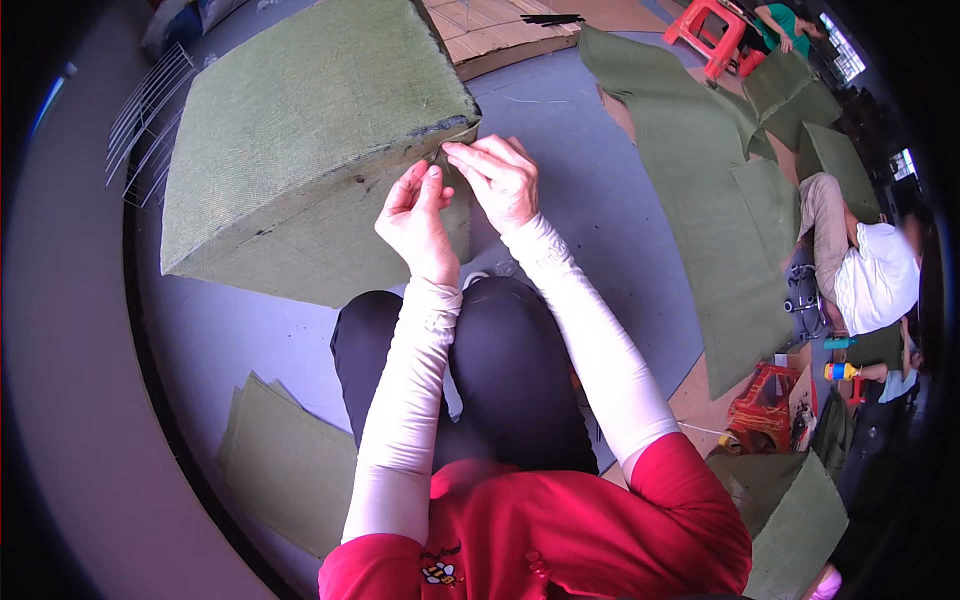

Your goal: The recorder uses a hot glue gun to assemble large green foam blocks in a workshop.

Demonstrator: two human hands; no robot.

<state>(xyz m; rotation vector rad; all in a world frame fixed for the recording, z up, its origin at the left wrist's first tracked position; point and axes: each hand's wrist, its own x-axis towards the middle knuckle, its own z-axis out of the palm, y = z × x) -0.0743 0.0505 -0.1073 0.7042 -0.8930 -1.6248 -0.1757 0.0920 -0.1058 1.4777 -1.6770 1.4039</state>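
Observation:
A large block covered in green woven fabric (300, 130) stands in front of me, its near corner close to my hands. Along its upper edge runs a dark, rough seam (420, 132). My left hand (418, 222) is closed in a pinch just below that edge, thumb against fingertips; whatever it holds is too small to name. Beside it, my right hand (500, 180) is also closed, its thumb and fingers pressed together at the corner of the block. What lies between those fingertips cannot be made out. Both forearms wear white sleeves.
Flat green sheets (290, 460) lie on the floor at lower left. A long green cloth (680, 170) spreads at right. Beyond are a wooden slatted panel (490, 30), a wire rack (150, 120), a red stool (705, 38), a red crate (762, 408) and several people at work.

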